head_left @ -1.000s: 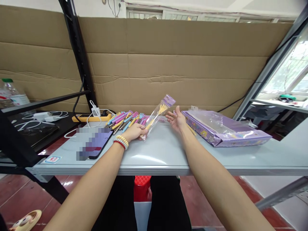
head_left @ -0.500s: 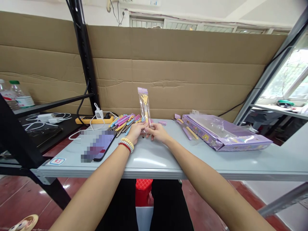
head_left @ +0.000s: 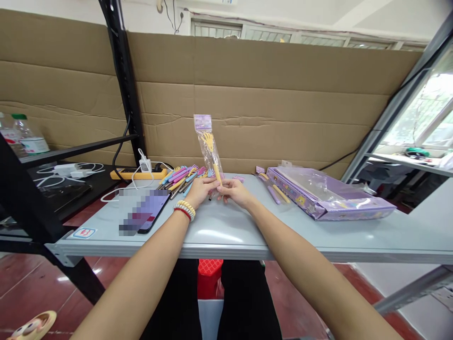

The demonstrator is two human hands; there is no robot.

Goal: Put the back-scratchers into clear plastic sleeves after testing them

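A yellow hand-shaped back scratcher (head_left: 208,140) stands nearly upright inside a clear plastic bag (head_left: 203,123) with a purple top, its upper end leaning left. My left hand (head_left: 202,190) is closed round the lower end of the bag and handle. From the other side, my right hand (head_left: 234,191) pinches the same lower end, thumb on the yellow handle. The fingertips of both hands meet there, and the bag's bottom edge is partly hidden by them. Just beyond my left hand lies a pile of colourful back scratchers (head_left: 182,177).
A phone (head_left: 155,210) lies left, near a white cable and a yellow power strip (head_left: 136,174). To the right are bagged back scratchers (head_left: 274,189) and a purple box (head_left: 329,200) with clear plastic on it. Cardboard (head_left: 265,104) walls the table's back; a black post (head_left: 123,71) stands left.
The bagged back scratcher has risen a little and tilted further left at its top. More of the yellow handle shows between my hands. The camera view has shifted slightly.
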